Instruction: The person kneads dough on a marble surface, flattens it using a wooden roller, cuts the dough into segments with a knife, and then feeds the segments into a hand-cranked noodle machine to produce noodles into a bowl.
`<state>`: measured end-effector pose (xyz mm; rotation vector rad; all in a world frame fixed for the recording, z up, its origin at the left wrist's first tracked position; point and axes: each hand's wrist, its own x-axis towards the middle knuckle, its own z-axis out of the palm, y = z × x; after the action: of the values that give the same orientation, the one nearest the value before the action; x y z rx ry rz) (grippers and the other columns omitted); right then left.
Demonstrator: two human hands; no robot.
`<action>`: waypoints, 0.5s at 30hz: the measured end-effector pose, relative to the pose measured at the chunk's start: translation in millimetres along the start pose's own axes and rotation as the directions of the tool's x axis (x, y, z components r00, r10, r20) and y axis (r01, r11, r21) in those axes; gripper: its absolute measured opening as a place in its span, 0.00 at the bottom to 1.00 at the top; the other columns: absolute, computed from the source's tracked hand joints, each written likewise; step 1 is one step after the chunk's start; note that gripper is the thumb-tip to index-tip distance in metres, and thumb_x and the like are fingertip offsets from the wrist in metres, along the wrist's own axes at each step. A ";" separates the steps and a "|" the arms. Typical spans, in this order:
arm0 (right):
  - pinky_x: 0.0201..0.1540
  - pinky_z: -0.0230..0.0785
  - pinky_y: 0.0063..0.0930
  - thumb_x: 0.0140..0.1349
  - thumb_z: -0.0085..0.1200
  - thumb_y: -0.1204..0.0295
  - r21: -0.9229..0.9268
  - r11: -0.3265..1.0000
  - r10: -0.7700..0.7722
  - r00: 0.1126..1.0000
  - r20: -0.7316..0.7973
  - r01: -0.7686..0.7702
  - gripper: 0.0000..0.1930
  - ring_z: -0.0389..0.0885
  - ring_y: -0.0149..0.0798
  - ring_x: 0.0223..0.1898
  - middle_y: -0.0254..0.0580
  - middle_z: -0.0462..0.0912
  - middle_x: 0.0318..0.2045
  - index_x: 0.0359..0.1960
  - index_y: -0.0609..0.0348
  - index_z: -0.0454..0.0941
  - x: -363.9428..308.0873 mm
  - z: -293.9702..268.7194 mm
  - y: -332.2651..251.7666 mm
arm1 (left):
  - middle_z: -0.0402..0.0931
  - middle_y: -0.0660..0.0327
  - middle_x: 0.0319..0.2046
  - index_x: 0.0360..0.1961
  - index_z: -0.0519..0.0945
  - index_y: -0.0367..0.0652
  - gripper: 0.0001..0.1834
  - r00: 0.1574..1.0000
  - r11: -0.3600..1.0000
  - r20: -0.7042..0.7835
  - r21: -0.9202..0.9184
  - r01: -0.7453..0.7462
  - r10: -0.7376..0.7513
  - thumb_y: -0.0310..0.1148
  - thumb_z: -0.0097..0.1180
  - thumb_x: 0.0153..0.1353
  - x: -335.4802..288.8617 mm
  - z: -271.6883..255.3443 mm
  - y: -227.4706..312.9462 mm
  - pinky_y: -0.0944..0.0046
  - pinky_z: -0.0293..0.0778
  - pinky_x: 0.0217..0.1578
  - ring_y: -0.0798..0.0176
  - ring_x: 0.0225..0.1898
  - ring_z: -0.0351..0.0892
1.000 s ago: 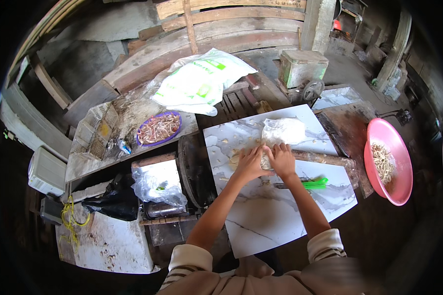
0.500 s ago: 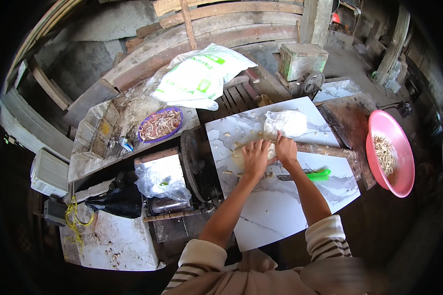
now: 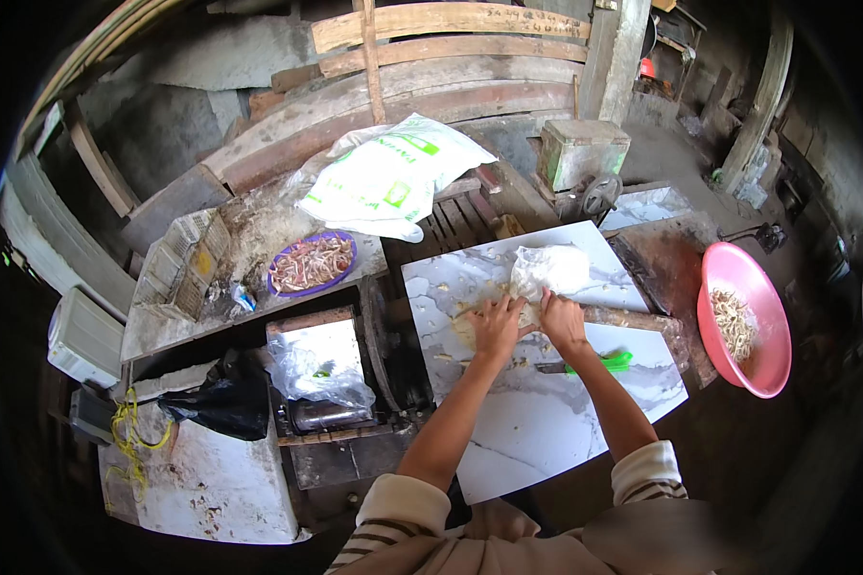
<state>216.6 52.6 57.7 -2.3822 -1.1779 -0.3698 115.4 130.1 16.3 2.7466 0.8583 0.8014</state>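
Left hand (image 3: 497, 324): lies flat, fingers spread, pressing on the pale dough (image 3: 484, 321) on the white marble slab (image 3: 547, 422); its grip is not closed round anything.
Right hand (image 3: 559, 321): just beside the left one, fingers bent down onto the dough by the clear plastic bag (image 3: 549, 270) (I cannot tell if this grip pinches anything).
Dough: in the middle of the slab, under both hands, touching the bag's near edge.
Knife (image 3: 590, 365): green handle, lying on the slab just right of the right arm.
Pink bowl (image 3: 750, 321): far right, with pale strips inside.
Purple plate (image 3: 311, 264): to the left on the tabletop (image 3: 192, 311), holding more strips.
White sack (image 3: 393, 177): behind the plate.
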 end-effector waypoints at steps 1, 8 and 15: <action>0.26 0.72 0.46 0.65 0.36 0.63 -0.005 1.000 -0.003 1.000 -0.001 0.003 0.23 0.78 0.57 0.20 0.59 0.77 0.18 0.19 0.65 0.77 -1.5 -4.1 1.1 | 0.71 0.70 0.43 0.46 0.75 0.58 0.30 1.000 1.000 -0.005 0.001 0.001 -0.001 0.59 0.57 0.42 0.7 0.8 1.0 0.39 0.59 0.40 0.58 0.47 0.67; 0.26 0.68 0.44 0.66 0.34 0.56 0.340 0.902 0.266 0.963 0.045 -0.265 0.28 0.77 0.57 0.25 0.62 0.77 0.21 0.23 0.70 0.76 -3.6 -27.3 31.0 | 0.69 0.67 0.48 0.49 0.73 0.53 0.31 0.999 0.997 0.016 -0.056 0.050 -0.049 0.58 0.57 0.46 0.7 2.6 4.0 0.36 0.51 0.48 0.57 0.50 0.65; 0.43 0.70 0.37 0.64 0.34 0.46 0.790 -0.107 0.273 0.746 0.607 -0.604 0.29 0.75 0.37 0.32 0.38 0.75 0.31 0.50 0.61 0.63 -11.5 -51.9 30.0 | 0.62 0.59 0.53 0.59 0.59 0.49 0.41 0.983 0.946 -0.149 -0.320 0.052 -0.104 0.45 0.63 0.45 -8.3 -30.6 11.0 0.26 0.31 0.54 0.55 0.60 0.54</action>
<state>231.8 2.5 89.1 -1.2751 -0.2418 0.8403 98.6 116.0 41.7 2.3796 0.7834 1.0598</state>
